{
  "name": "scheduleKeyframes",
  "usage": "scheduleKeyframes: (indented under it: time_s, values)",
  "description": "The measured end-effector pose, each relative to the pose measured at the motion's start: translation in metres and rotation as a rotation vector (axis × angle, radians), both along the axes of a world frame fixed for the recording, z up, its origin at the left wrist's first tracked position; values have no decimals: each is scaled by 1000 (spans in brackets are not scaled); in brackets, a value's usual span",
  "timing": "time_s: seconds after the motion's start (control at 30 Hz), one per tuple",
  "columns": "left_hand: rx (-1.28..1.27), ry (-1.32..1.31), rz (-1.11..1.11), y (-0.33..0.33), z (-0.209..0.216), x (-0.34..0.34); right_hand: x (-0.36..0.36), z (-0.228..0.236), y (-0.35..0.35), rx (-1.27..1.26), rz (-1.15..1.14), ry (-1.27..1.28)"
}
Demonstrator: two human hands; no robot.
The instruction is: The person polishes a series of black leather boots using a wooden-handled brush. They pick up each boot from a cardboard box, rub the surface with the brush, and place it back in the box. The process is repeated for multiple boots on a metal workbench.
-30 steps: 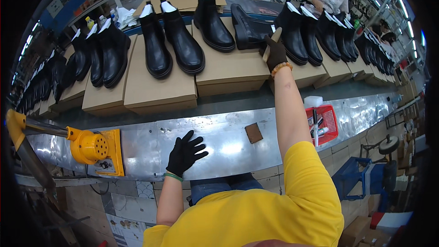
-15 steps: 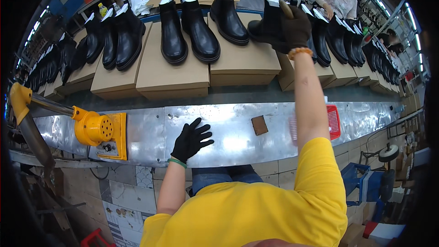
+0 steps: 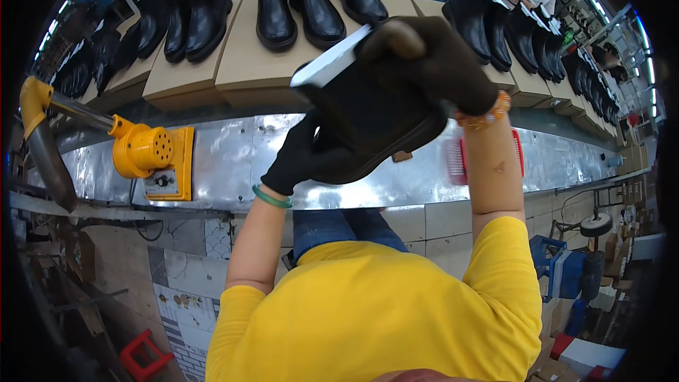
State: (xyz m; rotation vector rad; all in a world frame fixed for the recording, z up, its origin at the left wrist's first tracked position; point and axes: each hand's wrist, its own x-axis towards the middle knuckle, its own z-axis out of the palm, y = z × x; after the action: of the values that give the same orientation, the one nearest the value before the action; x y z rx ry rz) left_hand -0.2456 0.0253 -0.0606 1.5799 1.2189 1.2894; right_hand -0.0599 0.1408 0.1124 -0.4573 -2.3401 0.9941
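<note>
Black ankle boot: tilted above the metal surface (image 3: 230, 152), its white-lined opening toward the far left; this black ankle boot (image 3: 375, 110) is blurred.
Right hand: the dark-gloved right hand (image 3: 453, 64) comes at the boot from the far right; its grip is closed around it.
Left hand: the black-gloved left hand (image 3: 300, 159) is at the boot's near left side, thumb raised; the boot hides most of its fingers, so I cannot tell how tight that grip is.
Wrists: a green bangle (image 3: 271, 197) on the left, an orange bead bracelet (image 3: 486, 113) on the right.
Surface: a yellow machine (image 3: 143, 152) at left, a brown block (image 3: 402, 156) partly behind the boot, a red basket (image 3: 520, 148) at right, partly behind the forearm.
Far side: more black boots (image 3: 318, 10) stand on cardboard boxes (image 3: 269, 81).
</note>
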Motion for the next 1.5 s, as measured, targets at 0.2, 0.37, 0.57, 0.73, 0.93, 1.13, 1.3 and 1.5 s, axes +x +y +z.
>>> scheduleKeyframes:
  time_s: [0.2,0.37,0.57,0.73,0.93,1.13,1.3,1.5]
  values:
    - [-119,-512,199,-30,-17,11,-28,-15,-26,-75,17,81]
    - [-44,-354,458,-57,-39,8,6,-36,-21,-380,-301,212]
    - [66,-909,275,-71,-28,7,1,-88,-48,-780,-223,257]
    - [-47,-263,401,-88,-42,-5,-11,-95,-51,-842,-219,289]
    - [-37,-327,431,-97,-42,-2,-36,-113,-46,-973,-110,346]
    - [240,220,798,-135,-16,-33,-78,-121,-55,-1048,56,287]
    - [509,622,934,-196,14,-84,-87,-147,-55,-1003,-75,152]
    - [521,1029,1237,-259,22,-142,-60,-197,-39,-1017,-332,66]
